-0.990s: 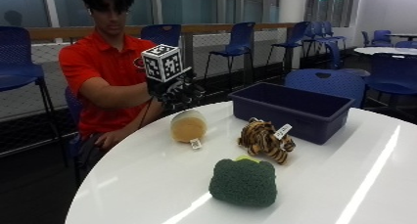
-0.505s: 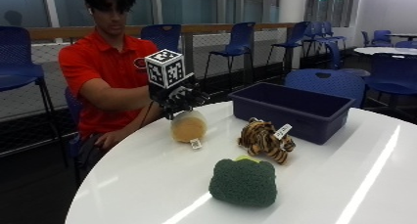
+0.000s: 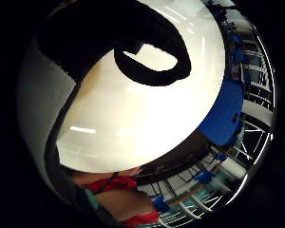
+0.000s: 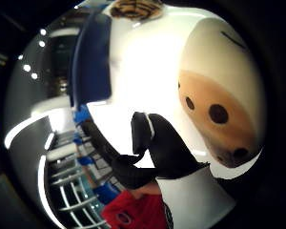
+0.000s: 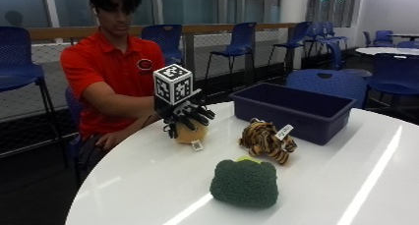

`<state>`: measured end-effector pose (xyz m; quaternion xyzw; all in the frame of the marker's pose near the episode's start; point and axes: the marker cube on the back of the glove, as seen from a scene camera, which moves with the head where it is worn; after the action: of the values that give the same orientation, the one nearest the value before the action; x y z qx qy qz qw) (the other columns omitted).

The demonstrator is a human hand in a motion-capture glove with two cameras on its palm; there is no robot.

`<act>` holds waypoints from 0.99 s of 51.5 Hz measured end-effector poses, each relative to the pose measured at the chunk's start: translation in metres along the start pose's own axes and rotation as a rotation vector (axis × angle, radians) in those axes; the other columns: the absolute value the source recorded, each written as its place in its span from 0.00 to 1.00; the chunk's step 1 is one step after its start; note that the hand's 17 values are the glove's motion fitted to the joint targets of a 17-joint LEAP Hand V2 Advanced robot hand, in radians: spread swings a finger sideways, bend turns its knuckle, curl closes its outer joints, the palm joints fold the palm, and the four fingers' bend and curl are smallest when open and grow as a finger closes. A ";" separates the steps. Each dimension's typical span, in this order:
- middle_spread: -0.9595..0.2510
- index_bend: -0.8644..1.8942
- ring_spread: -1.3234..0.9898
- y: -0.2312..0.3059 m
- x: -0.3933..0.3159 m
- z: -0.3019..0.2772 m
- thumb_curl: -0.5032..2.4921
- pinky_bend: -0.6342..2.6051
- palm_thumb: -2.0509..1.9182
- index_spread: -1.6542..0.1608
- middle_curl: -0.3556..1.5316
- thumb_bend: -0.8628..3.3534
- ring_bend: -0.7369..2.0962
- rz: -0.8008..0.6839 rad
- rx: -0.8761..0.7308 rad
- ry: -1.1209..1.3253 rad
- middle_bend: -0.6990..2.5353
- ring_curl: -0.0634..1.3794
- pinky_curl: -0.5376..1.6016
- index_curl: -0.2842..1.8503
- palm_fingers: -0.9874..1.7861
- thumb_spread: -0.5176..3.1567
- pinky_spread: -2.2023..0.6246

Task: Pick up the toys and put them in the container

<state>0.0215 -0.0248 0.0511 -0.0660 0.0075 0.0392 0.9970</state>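
Toy tags [image 5: 196,145] — no writing legible.

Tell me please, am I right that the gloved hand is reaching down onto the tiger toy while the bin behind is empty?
Not quite: the outside view shows the gloved hand over the round tan toy, not the tiger, which lies untouched beside it. The bin does look empty.

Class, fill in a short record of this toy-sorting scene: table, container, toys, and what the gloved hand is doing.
table: white, round
container: blue bin, nothing visible inside
toys: tan round toy, tiger, green broccoli toy, all on the table
right hand: over the tan round toy, fingers spread and pointing down
grasp: fingers not yet curled round it
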 end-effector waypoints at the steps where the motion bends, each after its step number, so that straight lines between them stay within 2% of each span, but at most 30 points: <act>1: 0.74 0.37 0.57 -0.001 0.000 0.001 0.23 0.54 0.51 0.73 0.28 0.20 0.32 0.000 -0.001 0.003 0.25 0.14 0.44 0.25 0.28 0.48 0.81; 22: 0.75 0.36 0.57 -0.016 0.008 0.018 0.25 0.58 0.53 0.72 0.28 0.20 0.32 0.026 -0.116 0.081 0.25 0.16 0.44 0.24 0.29 0.48 0.81; 29: 0.76 0.35 0.57 -0.022 0.004 0.025 0.26 0.60 0.55 0.72 0.27 0.21 0.35 0.027 -0.110 0.139 0.25 0.19 0.45 0.24 0.30 0.48 0.80; 36: 0.76 0.37 0.57 -0.029 0.003 0.031 0.26 0.59 0.56 0.71 0.28 0.20 0.39 0.026 0.047 0.135 0.26 0.21 0.44 0.24 0.34 0.48 0.80; 38: 0.76 0.41 0.56 -0.029 0.003 0.032 0.27 0.57 0.55 0.70 0.27 0.20 0.44 0.021 0.069 0.130 0.24 0.24 0.43 0.26 0.38 0.48 0.79; 46: 0.76 0.46 0.51 -0.032 0.000 0.029 0.27 0.56 0.56 0.69 0.23 0.21 0.55 -0.010 0.102 0.135 0.22 0.30 0.42 0.29 0.41 0.50 0.73; 47: 0.71 0.44 0.50 -0.033 0.000 0.029 0.28 0.54 0.57 0.69 0.28 0.21 0.54 -0.015 0.108 0.135 0.33 0.30 0.41 0.28 0.49 0.50 0.72; 51: 0.66 0.43 0.46 -0.038 0.000 0.027 0.29 0.53 0.59 0.70 0.30 0.22 0.56 -0.042 0.157 0.122 0.35 0.31 0.41 0.29 0.57 0.51 0.68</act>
<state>0.0246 -0.0587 0.0832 0.0098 0.0697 0.0134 0.9974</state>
